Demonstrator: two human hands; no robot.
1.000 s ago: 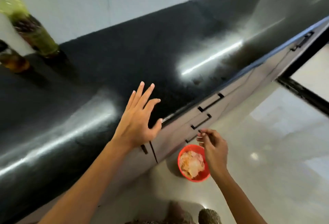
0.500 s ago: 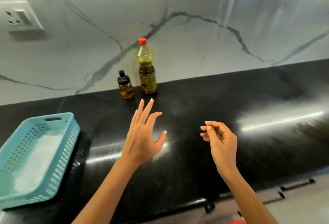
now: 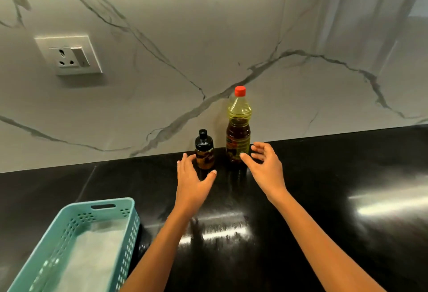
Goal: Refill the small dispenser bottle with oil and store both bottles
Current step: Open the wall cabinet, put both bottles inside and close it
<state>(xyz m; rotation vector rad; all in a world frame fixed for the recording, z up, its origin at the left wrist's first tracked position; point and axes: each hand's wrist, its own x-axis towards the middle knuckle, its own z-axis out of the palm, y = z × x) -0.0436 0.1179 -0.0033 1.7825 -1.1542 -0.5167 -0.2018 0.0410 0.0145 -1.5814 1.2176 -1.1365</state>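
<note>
Left grip (image 3: 192,184) and right grip (image 3: 266,167) outstretched forward side by side, loosely spread.

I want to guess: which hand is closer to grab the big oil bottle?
Likely the right hand: it is open right beside the big oil bottle; the left hand is at the small dispenser bottle.

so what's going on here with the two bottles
A person is reaching both hands toward two bottles standing upright at the back of the black counter. The left hand is spread open at the small dispenser bottle, the right hand open beside the large oil bottle. Neither looks gripped yet, and both caps are on. A teal basket sits front left.
</note>
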